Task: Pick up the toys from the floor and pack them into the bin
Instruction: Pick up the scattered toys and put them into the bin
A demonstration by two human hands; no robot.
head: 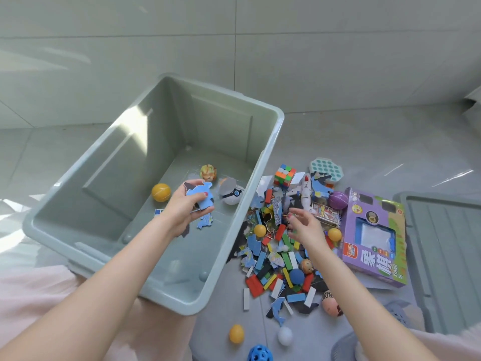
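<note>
A grey-green plastic bin stands on the floor at centre left. Inside it my left hand grips several blue puzzle pieces above the bin's bottom. A yellow ball, a small figure head and a white ball toy lie in the bin. My right hand hovers over the toy pile beside the bin, fingers loosely curled, holding nothing that I can see.
The pile holds coloured blocks, puzzle pieces, a puzzle cube, a toy plane and a purple ball. A purple box lies to the right, the bin lid further right. Loose balls lie near my knees.
</note>
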